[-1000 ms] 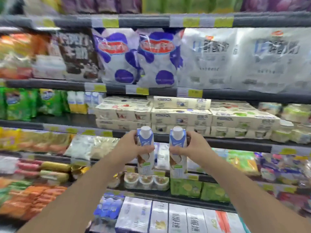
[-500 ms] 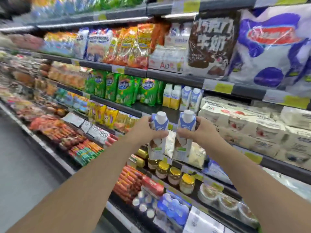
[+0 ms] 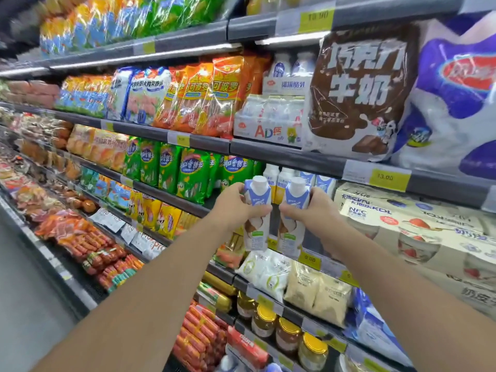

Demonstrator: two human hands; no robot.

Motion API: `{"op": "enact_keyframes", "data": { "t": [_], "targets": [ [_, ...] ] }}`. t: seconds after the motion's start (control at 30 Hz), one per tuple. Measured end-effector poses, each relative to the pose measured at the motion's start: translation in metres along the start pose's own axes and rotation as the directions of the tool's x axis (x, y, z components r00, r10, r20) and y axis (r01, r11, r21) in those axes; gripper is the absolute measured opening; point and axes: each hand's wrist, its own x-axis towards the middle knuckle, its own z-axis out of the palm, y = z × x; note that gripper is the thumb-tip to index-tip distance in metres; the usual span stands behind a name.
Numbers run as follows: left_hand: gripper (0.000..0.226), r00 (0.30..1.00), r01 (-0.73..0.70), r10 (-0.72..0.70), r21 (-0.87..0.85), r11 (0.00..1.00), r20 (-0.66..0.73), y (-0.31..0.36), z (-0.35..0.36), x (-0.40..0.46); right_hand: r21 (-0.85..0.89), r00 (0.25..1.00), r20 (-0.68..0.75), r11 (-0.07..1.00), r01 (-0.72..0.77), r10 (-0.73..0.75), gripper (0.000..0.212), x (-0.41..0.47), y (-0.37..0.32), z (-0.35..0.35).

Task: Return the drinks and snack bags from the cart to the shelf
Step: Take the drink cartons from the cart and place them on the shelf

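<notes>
In my fingers (image 3: 261, 210), two smooth, matt paper cartons (image 3: 256, 210) with white plastic caps (image 3: 259, 181). Upper frame, snack bags (image 3: 214, 95) of glossy crinkled plastic; shelf edges (image 3: 281, 154) dull grey metal.

Two white-blue drink cartons (image 3: 257, 210) (image 3: 292, 213) — upright, side by side, white-capped, held before shelf (image 3: 188, 204)

I'm looking at a supermarket chilled aisle, long tiered shelves (image 3: 281, 154) packed with bagged sausages (image 3: 214, 98), green snack bags (image 3: 192, 173), milk multipacks (image 3: 268, 122), jars (image 3: 312, 351), boxed yoghurt (image 3: 418, 232), yellow price tags (image 3: 389, 178) along every shelf edge
</notes>
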Motion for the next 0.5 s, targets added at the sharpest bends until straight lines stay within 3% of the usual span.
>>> {"op": "enact_keyframes", "data": {
  "t": [0.17, 0.27, 0.4, 0.5],
  "targets": [
    [0.046, 0.996, -0.034, 0.03, 0.059, 0.998, 0.081, -0.008, 0.017, 0.063, -0.01, 0.996, -0.08, 0.999, -0.046, 0.045, 0.042, 0.032, 0.011, 0.005],
    [0.054, 0.984, -0.084, 0.072, 0.066, 0.994, 0.163, -0.013, 0.033, 0.1, -0.03, 0.979, -0.193, 0.997, -0.075, 0.068, 0.041, 0.046, 0.018, 0.006],
    [0.052, 0.951, -0.107, 0.097, 0.02, 0.994, 0.292, -0.013, 0.056, 0.139, -0.055, 0.926, -0.346, 0.982, -0.179, 0.149, 0.062, 0.064, 0.024, 0.006],
    [0.056, 0.929, -0.12, 0.106, 0.018, 0.993, 0.354, -0.012, 0.071, 0.156, -0.117, 0.878, -0.442, 0.958, -0.261, 0.185, 0.06, 0.072, 0.026, 0.005]
  ]
}}
